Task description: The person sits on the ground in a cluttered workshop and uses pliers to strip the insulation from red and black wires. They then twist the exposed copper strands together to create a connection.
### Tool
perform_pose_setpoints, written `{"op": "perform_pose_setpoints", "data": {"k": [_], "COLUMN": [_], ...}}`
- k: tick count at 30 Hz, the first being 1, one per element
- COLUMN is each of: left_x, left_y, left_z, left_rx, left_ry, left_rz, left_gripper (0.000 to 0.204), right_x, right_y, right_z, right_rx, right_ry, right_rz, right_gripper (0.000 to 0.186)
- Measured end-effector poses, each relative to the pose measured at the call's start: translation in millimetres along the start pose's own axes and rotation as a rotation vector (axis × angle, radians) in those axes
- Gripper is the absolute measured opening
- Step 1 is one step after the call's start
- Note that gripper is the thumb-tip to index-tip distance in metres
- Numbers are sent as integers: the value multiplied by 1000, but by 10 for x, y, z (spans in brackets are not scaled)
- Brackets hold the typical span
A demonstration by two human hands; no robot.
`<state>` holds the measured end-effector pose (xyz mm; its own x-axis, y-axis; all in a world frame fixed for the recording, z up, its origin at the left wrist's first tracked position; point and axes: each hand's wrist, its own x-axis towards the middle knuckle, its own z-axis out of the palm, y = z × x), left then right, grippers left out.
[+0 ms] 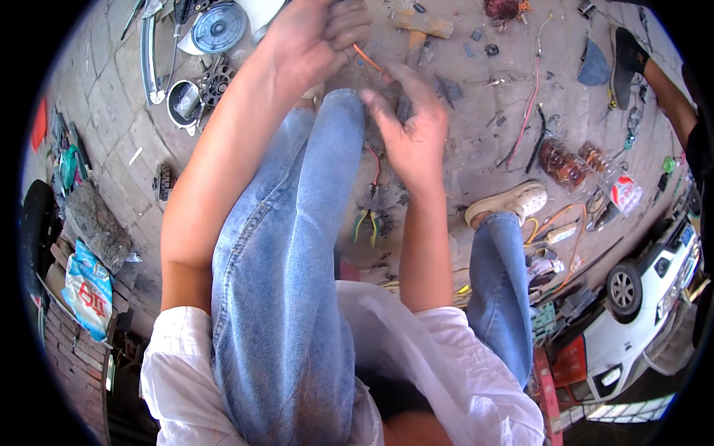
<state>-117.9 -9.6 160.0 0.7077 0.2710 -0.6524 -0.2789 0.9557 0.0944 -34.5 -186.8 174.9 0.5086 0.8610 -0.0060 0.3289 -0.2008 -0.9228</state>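
Observation:
Near the top of the head view, my left hand (316, 37) has its fingers curled round a thin orange wire (366, 56). A short length of the wire slants out toward my right hand (415, 123). The right thumb and index finger are spread apart, and the index fingertip is close to the wire's end. Whether that fingertip touches the wire, I cannot tell. On the ground below my right hand lie pliers (358, 227) with green and yellow handles. Beyond the hands rests a hammer (422, 24) with a light wooden piece.
Metal parts, including a round grey-blue cover (218, 27) and a cup-shaped housing (184, 102), lie at the far left. Cut plastic bottles holding copper-coloured bits (563, 165) stand right. Another person's foot (628, 59) is at far right. A stone block (97, 227) sits left; a white car (639, 297) right.

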Motion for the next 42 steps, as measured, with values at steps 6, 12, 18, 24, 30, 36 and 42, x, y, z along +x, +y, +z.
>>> {"op": "perform_pose_setpoints", "data": {"k": [6,12,18,24,30,36,42], "left_x": [-133,-210,-355,-332,-299,-253,-133], "left_y": [-168,-107,-418,-438,-441,-428,-429], "left_z": [271,-128,251,233,242,242,101], "left_rx": [245,1392,1632,1565,1718,1645,1610], "left_ry": [325,563,-140,-159,-43,-49,-16], "left_rz": [302,1341,1017,571,693,434,258], "left_gripper": [15,50,26,16,19,12,16], "right_x": [-91,-46,-74,-63,-62,-137,-178], "right_y": [-144,-313,-197,-91,-32,121,229], "right_z": [34,-129,-169,-208,-193,-274,-154], "right_rx": [560,653,828,899,572,894,1028], "right_ry": [132,206,238,293,214,147,214], "right_rz": [297,407,487,460,384,543,592], "right_gripper": [19,18,20,19,18,18,18]}}
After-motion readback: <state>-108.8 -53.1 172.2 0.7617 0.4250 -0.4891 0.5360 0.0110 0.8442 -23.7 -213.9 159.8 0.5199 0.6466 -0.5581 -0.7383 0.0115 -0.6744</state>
